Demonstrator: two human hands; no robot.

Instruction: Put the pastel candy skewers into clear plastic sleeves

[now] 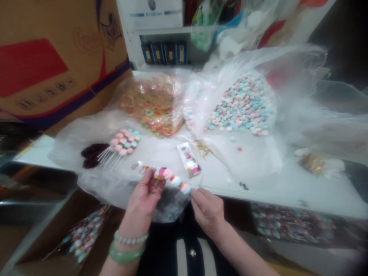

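Over the table's front edge, my left hand (148, 197) is closed around a printed clear wrapper (139, 167) and the upper end of a marshmallow skewer (176, 181). Pink, white and blue pieces with darker bits between them show on it, partly inside the wrapper. My right hand (209, 211) is closed at the skewer's lower end; its fingers hide the stick. Just beyond the hands lies a stack of small printed wrappers (188, 159). To the left, several finished-looking marshmallow skewers (125, 142) lie side by side, white sticks toward me.
Behind are a bag of colourful gummies (155, 109) and an open bag of pastel marshmallows (244, 105). Gold twist ties (203, 147) lie mid-table. A large carton (60, 57) stands back left. Below the table are a box of wrapped skewers (87, 232) and another pile (290, 224).
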